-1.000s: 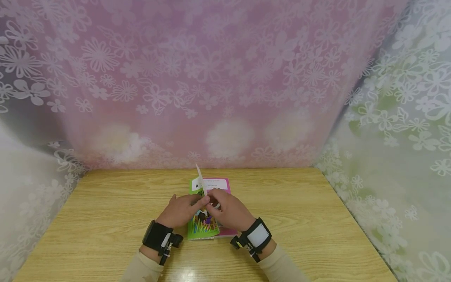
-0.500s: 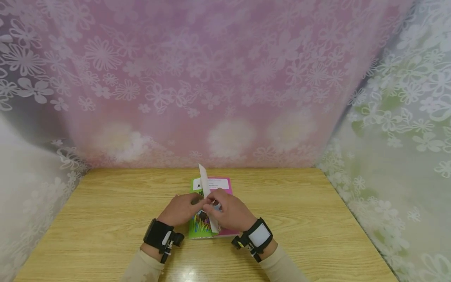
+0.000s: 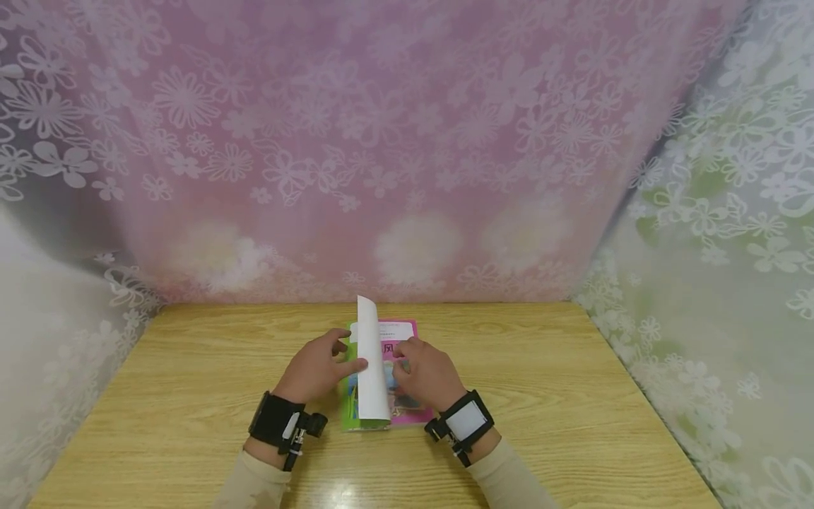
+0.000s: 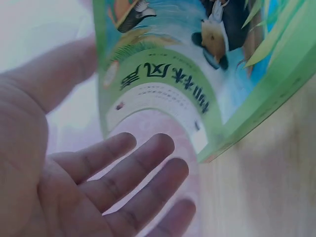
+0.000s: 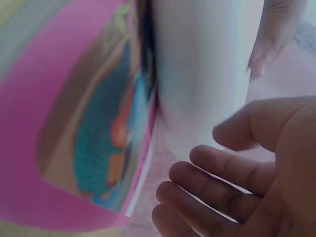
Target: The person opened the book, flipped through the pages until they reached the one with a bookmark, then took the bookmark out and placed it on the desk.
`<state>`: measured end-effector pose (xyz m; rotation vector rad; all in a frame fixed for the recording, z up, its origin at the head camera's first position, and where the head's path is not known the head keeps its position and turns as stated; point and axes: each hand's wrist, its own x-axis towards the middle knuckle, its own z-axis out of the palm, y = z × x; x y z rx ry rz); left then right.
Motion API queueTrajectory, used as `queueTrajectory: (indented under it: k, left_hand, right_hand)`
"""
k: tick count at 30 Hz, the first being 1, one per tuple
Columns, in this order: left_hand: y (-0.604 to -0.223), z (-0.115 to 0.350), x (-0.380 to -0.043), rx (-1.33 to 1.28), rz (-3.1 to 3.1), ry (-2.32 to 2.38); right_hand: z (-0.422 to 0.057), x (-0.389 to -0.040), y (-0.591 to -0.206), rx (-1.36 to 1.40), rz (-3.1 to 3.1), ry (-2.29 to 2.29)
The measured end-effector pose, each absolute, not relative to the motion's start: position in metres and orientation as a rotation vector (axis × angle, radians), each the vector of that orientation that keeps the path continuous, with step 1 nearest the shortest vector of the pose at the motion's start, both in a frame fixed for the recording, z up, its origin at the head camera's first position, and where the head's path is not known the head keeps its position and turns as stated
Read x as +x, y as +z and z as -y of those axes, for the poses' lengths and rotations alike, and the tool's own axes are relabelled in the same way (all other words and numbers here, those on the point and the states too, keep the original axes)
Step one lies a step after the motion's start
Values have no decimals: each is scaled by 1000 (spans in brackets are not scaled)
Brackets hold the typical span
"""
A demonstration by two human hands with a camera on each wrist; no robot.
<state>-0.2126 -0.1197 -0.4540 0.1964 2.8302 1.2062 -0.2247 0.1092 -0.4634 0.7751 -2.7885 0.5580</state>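
Note:
A thin paperback book (image 3: 349, 413) with a green illustrated cover lies on the table. Its front cover (image 3: 373, 389) stands raised and curved, white inner side toward the right. Beneath is a pink illustrated page (image 5: 29, 158). My left hand (image 3: 313, 371) is at the cover's left, its thumb reaching over against the white side. In the left wrist view, the other fingers (image 4: 148, 192) are spread, apart from the printed side. My right hand (image 3: 431, 375) is over the pink page, right of the cover. Its fingers (image 5: 207, 197) are loosely bent and hold nothing.
The wooden table (image 3: 540, 396) extends around the book on all sides. A pink floral curtain (image 3: 407, 155) hangs behind its far edge, and pale floral cloth (image 3: 718, 283) flanks the right side.
The cover has turned leftward, showing more of its white inside. Both hands were together at its edge; the right has let go and moved right, the left slightly left.

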Motion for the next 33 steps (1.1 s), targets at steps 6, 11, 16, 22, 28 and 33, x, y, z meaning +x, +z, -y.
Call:
queueTrajectory:
  k: [6, 11, 16, 22, 28, 33]
  left_hand:
    - [-445, 126, -211, 196, -2891, 1200]
    - [-440, 132, -210, 228, -2978, 1159]
    - [-437, 135, -209, 251, -3048, 1090]
    - [-435, 139, -207, 258, -3106, 1006]
    - [-438, 150, -208, 323, -3154, 953]
    - [-440, 158, -210, 354, -3223, 859]
  right_hand:
    - [-107, -229, -477, 977, 2828, 429]
    - [-105, -229, -485, 1001, 2866, 355]
    - [-104, -230, -490, 947, 2874, 306]
    - [-104, -229, -491, 952, 2856, 317]
    - [-104, -228, -489, 938, 2864, 318]
    - [-103, -227, -488, 915, 2885, 334]
